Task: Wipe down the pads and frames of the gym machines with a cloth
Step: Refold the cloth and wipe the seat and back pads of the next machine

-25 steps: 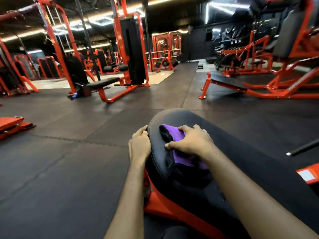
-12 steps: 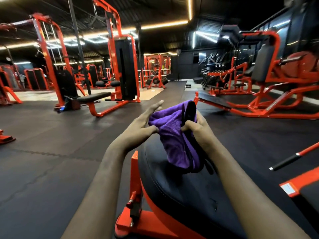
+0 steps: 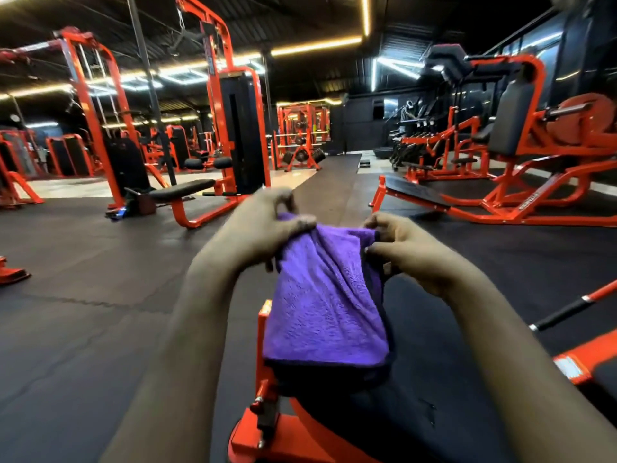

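- Left edge of the rubber floor (image 3: 83,312): a low orange frame piece (image 3: 10,274) lies flat, partly cut off by the picture edge.
- Back left of the floor: an orange cable tower (image 3: 95,105), with a black bench pad (image 3: 182,193) on an orange leg just right of it.
- Next right, a tall weight stack (image 3: 242,135) stands upright in an orange frame at the far edge of the dark matting.
- Your left hand (image 3: 263,228) is up in the air. Thumb and fingers pinch the cloth's top left corner. It is blurred, so finger detail is poor.
- The near machine's orange frame (image 3: 267,439) sits on the floor at bottom centre, between your forearms.
- The purple cloth (image 3: 327,302) hangs stretched between your two hands, with a dark layer showing along its bottom edge. It hangs over the front end of the pad. I cannot tell whether its bottom edge touches the pad.
- The black pad (image 3: 384,416) sits on that orange frame, mostly hidden by the cloth and your right forearm.
- Your right hand (image 3: 410,252) grips the cloth's top right corner, fingers curled into the fabric.
- Behind it, a low black platform (image 3: 417,195) on an orange base lies on the right half of the floor.
- Far right: an orange press machine (image 3: 521,182) with an upright back pad (image 3: 510,118) and an orange weight plate (image 3: 597,118).
- Right edge, nearer you: a tilted bar (image 3: 567,310) with a black grip. Below it is an orange bracket (image 3: 594,352) with a white label.
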`<action>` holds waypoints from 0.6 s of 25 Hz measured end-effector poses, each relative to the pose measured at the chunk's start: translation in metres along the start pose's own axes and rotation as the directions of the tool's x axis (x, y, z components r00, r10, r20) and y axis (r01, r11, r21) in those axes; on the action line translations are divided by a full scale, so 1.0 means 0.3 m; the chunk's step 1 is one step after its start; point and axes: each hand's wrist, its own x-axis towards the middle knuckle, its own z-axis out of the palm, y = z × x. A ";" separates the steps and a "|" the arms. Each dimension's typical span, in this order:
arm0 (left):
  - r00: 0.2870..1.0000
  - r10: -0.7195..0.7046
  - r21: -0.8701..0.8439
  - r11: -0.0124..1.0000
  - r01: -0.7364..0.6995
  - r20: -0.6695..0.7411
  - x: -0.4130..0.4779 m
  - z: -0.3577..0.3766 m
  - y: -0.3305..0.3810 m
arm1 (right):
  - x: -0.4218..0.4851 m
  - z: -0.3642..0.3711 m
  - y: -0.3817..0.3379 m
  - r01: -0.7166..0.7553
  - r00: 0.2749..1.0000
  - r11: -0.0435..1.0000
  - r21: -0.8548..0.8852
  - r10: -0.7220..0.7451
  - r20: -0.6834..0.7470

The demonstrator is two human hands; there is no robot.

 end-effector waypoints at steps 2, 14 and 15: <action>0.993 -0.096 0.124 0.988 0.086 0.074 -0.034 0.123 -0.152 | 0.051 0.074 0.121 -0.199 0.979 0.961 -0.193 0.186 -0.081; 0.989 -0.149 -0.046 0.988 0.148 -0.011 -0.077 0.320 -0.378 | 0.054 0.275 0.312 -0.276 0.932 0.928 -0.252 0.194 -0.305; 0.988 -0.155 -0.098 0.983 0.156 0.020 -0.086 0.312 -0.383 | 0.051 0.271 0.312 -0.245 0.933 0.956 -0.158 0.189 -0.306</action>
